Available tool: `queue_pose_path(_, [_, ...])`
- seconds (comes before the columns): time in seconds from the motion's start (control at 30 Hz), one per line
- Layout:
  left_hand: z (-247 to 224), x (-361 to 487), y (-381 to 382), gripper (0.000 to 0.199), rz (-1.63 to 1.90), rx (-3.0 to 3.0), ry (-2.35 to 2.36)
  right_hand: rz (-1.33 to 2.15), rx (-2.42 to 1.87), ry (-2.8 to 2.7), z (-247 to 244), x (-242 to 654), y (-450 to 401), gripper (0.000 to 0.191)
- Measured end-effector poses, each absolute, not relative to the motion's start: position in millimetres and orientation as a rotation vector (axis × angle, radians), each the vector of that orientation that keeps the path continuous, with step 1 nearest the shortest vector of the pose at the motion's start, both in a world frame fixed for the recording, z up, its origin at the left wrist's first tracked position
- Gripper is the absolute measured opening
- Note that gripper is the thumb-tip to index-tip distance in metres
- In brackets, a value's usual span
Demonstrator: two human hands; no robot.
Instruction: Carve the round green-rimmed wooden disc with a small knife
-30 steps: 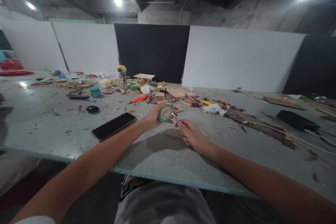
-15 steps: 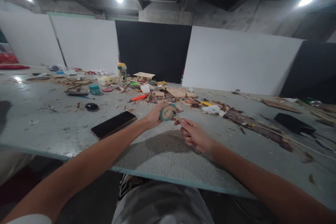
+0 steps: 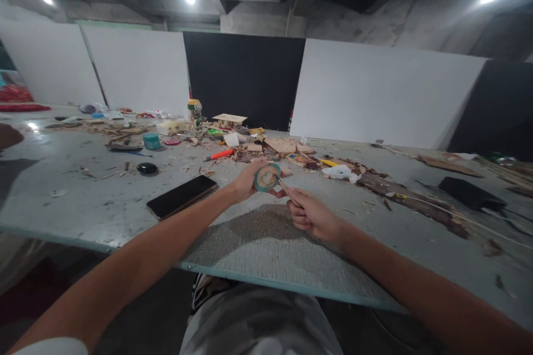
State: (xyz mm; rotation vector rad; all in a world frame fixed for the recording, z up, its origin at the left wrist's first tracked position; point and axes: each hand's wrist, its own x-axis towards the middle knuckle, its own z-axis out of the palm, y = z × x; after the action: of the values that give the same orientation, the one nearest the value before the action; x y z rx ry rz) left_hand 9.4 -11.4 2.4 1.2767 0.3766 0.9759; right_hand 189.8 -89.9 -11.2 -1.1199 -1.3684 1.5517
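Note:
A small round disc, teal at the rim and tan with a carved-looking relief in its middle, is held in my left hand above the table. My right hand is closed round a thin brush-like tool, whose tip touches or nearly touches the right part of the disc's face. The tool's exact tip is too small to make out. A black phone lies on the table beside my left forearm.
Wood chips and scraps spread across the grey table. Behind my hands lie an orange cutter and a teal jar. A black box with cables is at right. Another person's hand shows at far left.
Another person's hand has come into view at the far left edge. The view has shifted slightly. My hands keep nearly the same pose, with the tool tip moved slightly on the disc.

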Motion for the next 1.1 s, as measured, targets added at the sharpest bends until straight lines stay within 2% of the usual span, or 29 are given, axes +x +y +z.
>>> queue_pose_path(0.07, [2,8,-10,0.031,0.958,1.28,0.38,1.522,-1.116,-1.392,-11,189,-90,0.033])
queue_pose_path(0.27, [5,4,-4,0.034,0.915,1.223,0.324,1.02,-1.162,-1.663,-9,189,-89,0.037])
queue_pose_path(0.57, [14,3,-15,0.036,0.813,1.287,0.393,0.852,-1.149,-1.843,-6,188,-93,0.031])
queue_pose_path(0.87, [10,4,-11,0.036,0.735,1.312,0.332,0.396,-1.156,-2.043,1,187,-100,0.03])
queue_pose_path(1.1, [6,4,-10,0.033,0.776,1.351,0.392,0.245,-1.252,-2.092,4,189,-99,0.028])
